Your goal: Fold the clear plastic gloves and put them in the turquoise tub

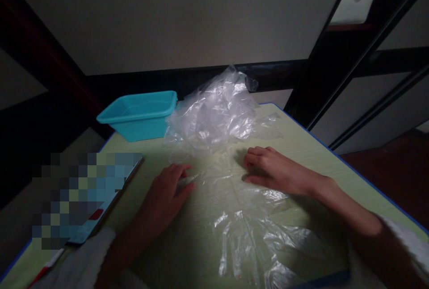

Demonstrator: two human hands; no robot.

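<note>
A clear plastic bag (244,226) lies spread flat on the pale green table, its near end by the front edge. Behind it rises a crumpled heap of clear plastic (217,115). My left hand (169,190) is at the left side of the flat bag, thumb and fingers apart, near a thin edge of the plastic; whether it touches is unclear. Over the right side of the bag, my right hand (275,168) has curled fingers, with the thumb held apart from them and nothing visible between.
A turquoise plastic basin (144,123) stands at the table's back left. A partly blurred flat object (90,199) lies along the left side, with a red-and-white pen (50,264) nearer me. The table (335,177) has a blue edge; a wall panel stands behind.
</note>
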